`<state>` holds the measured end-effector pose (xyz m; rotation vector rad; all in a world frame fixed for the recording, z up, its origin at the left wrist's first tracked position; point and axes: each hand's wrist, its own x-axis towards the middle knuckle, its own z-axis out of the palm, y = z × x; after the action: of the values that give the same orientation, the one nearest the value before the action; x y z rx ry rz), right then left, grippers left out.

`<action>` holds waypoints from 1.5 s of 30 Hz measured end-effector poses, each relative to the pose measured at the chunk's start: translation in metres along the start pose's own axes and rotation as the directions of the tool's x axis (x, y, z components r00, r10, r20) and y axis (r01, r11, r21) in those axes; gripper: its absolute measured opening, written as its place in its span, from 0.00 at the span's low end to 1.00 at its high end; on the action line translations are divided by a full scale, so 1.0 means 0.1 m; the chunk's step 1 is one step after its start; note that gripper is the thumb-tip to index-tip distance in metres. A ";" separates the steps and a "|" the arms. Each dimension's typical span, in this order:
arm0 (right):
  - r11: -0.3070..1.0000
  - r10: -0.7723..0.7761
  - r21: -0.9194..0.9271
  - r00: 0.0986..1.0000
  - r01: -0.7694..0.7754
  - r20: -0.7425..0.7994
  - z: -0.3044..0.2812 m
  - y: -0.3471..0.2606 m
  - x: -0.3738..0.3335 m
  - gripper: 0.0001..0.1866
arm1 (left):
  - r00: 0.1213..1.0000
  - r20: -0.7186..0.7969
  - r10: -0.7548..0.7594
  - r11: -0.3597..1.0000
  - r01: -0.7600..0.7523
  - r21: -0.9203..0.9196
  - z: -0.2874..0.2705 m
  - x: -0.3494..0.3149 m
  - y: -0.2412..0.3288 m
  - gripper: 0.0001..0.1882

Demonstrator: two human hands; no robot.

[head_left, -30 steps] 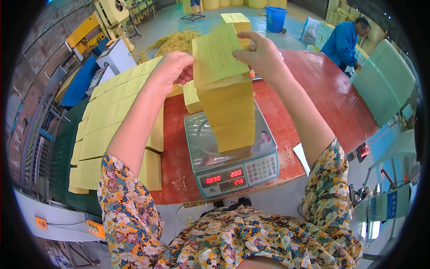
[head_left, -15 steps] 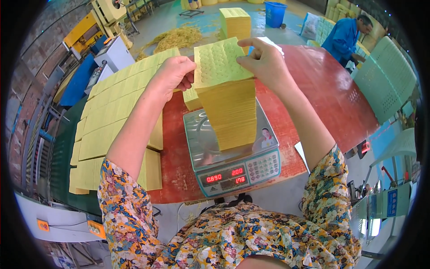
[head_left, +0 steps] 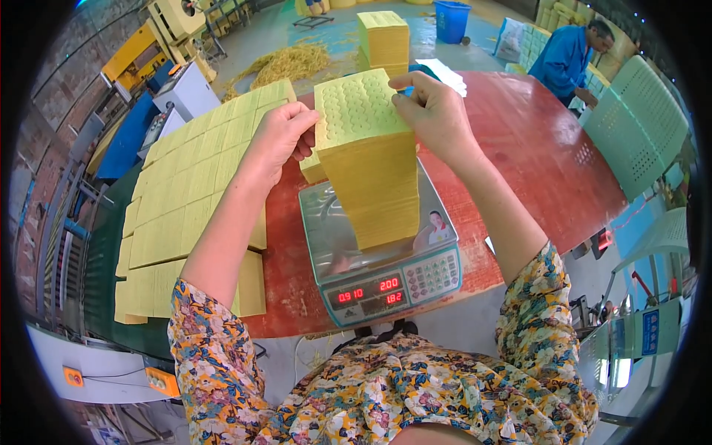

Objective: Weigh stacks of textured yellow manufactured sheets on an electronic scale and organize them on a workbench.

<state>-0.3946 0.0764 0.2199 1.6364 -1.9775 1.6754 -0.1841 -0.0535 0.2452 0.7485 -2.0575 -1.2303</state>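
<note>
A tall stack of yellow paper sheets point(head_left: 374, 194) stands on the steel pan of a digital scale point(head_left: 320, 222). On top lies a yellow paper sheet point(head_left: 354, 110) patterned with rows of scalloped perforations. My left hand point(head_left: 283, 139) pinches its left edge, fingers curled beneath the thumb. At its far right corner, my right hand point(head_left: 436, 117) has thumb and forefinger closed on the edge. Red digits glow on the scale's display, beside a keypad. Behind the stack, partly hidden by it, sits a lower yellow paper block point(head_left: 311, 169).
Rows of yellow paper blocks point(head_left: 178, 215) lie left of the red table point(head_left: 519, 178). White papers point(head_left: 445, 78) rest at its far edge. Another yellow stack point(head_left: 384, 43) and a blue bin point(head_left: 452, 22) stand beyond. A person in blue point(head_left: 560, 63) works at far right, near a green perforated chair point(head_left: 641, 126).
The scale's weight and price digits have risen slightly. Both hands remain at the top sheet's edges; the right fingers have drawn closer together. The whole view has shifted a little.
</note>
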 end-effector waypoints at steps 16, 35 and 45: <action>0.874 0.069 0.485 0.996 -0.036 -0.050 -0.15 0.30 -0.72 0.10 | 0.934 -0.326 -0.146 0.975 0.079 -0.209 -0.36 -0.74 -0.61 0.13; 0.725 0.247 0.644 0.965 -0.245 0.089 0.29 1.04 -0.76 0.12 | 0.932 -0.351 -0.085 0.962 -0.015 -0.272 -0.30 -0.45 -0.43 0.19; 0.429 0.197 0.816 0.922 -0.387 0.333 0.86 1.16 -0.93 0.31 | 0.970 0.003 -0.244 0.917 0.232 -0.326 0.56 -0.42 0.11 0.27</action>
<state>-0.3935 0.0533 0.0492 1.7465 -1.5552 3.1821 -0.2009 0.0121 0.2246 0.8728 -1.7069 -1.6288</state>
